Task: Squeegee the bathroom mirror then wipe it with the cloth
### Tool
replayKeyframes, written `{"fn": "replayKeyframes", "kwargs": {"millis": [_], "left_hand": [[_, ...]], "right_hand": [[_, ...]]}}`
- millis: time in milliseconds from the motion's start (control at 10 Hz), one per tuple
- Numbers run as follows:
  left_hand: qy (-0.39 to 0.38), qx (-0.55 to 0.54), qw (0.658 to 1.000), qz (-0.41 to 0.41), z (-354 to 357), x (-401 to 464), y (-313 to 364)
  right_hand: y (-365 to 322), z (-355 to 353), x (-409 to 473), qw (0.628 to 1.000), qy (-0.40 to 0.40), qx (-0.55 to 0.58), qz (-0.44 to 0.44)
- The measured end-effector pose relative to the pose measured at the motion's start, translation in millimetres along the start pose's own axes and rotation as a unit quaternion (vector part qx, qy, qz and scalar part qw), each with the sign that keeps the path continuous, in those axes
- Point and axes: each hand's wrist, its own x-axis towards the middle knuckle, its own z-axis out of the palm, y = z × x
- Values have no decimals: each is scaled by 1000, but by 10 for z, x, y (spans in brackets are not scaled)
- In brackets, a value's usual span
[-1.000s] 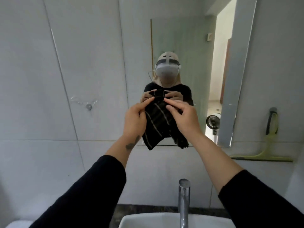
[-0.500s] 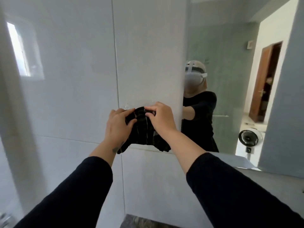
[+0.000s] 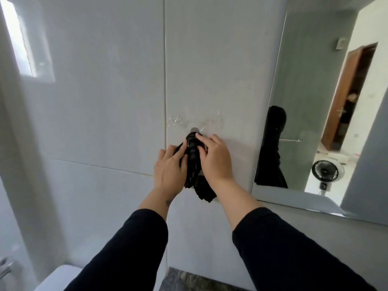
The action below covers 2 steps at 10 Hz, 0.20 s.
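Head | both hands point(image 3: 195, 162) grip cloth point(image 3: 194, 164) | against wall hook point(image 3: 194, 129)

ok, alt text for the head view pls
Both hands, left hand and right hand, hold a dark cloth against a hook on the grey tiled wall. The mirror hangs to the right, reflecting a doorway and a small fan.

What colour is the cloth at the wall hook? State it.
Black, with faint lighter stripes; the cloth shows best in the head view.
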Motion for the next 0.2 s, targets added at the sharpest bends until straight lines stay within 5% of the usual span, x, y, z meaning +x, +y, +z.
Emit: {"fn": "replayKeyframes", "kwargs": {"millis": [200], "left_hand": [[-26, -55, 996, -59, -16, -553, -36]], "right_hand": [[64, -193, -602, 996, -79, 12, 30]]}}
